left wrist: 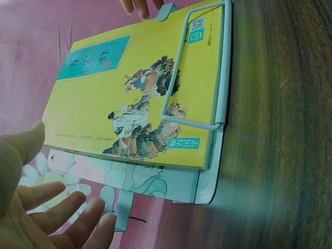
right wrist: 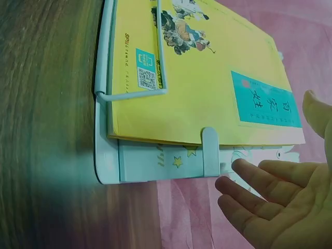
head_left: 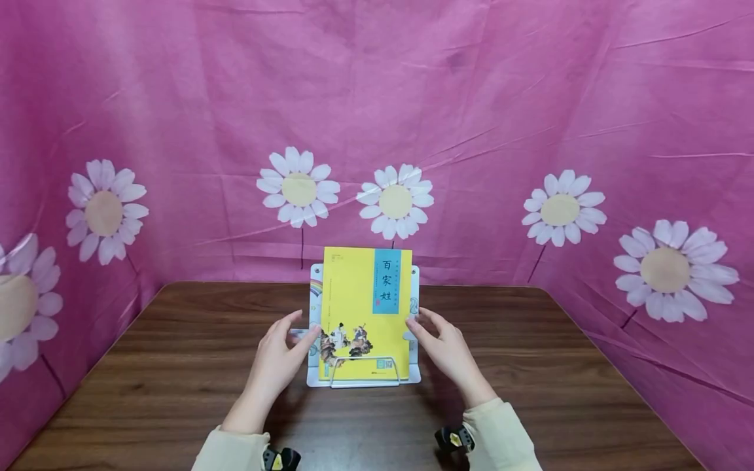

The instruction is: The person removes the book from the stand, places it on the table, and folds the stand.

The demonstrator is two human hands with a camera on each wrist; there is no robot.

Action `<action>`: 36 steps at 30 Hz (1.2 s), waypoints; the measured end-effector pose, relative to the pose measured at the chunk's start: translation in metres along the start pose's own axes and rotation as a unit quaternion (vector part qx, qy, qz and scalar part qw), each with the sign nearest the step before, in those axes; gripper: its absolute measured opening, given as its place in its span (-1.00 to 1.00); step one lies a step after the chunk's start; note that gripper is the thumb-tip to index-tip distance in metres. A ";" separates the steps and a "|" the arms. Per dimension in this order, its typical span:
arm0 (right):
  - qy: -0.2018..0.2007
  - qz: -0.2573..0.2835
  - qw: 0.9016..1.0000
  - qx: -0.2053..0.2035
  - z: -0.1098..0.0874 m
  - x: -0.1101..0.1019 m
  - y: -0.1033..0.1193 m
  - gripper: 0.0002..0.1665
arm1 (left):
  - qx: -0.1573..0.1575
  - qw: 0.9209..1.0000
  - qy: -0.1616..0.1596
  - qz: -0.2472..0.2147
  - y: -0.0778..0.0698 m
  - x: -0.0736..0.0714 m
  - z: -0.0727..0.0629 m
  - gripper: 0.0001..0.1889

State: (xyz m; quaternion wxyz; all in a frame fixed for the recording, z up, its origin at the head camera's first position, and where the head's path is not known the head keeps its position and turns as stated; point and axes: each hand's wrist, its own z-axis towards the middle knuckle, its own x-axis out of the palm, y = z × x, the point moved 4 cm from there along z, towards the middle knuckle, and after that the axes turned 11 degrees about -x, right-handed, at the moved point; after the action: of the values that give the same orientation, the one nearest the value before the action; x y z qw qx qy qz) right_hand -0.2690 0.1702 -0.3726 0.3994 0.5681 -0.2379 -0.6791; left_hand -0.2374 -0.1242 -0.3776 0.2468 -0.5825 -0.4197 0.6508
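A yellow book [head_left: 353, 288] with a blue title panel leans upright on a pale book stand [head_left: 315, 371] that has printed drawings. Across the book's lower front runs the stand's wire holder [head_left: 365, 384]. On the right side, a flat clip [right wrist: 209, 155] laps over the book's edge. The left clip [left wrist: 123, 210] sticks outward, off the cover. My left hand [head_left: 273, 353] is beside the left edge, fingers loosely spread, thumb close to the cover. At the opposite edge, my right hand [head_left: 449, 356] has its fingers extended near the clip. Neither hand grips anything.
The stand sits on a dark wood-grain table [head_left: 206, 340]. Behind and at both sides hangs a pink cloth [head_left: 471, 98] printed with white daisies. Each sleeve has a small black wrist device, such as the right one [head_left: 455, 439].
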 end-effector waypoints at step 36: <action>0.022 -0.016 1.000 0.006 -0.001 0.024 -0.010 -0.23 | -0.002 0.998 0.051 -0.034 0.005 0.028 0.006 -0.43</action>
State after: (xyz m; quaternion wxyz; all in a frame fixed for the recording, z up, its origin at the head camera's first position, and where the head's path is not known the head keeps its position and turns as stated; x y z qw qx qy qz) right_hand -0.2714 0.1565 -0.3951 0.3898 0.5891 -0.2238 -0.6715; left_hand -0.2479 -0.1060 -0.3974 0.2887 -0.6007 -0.4273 0.6110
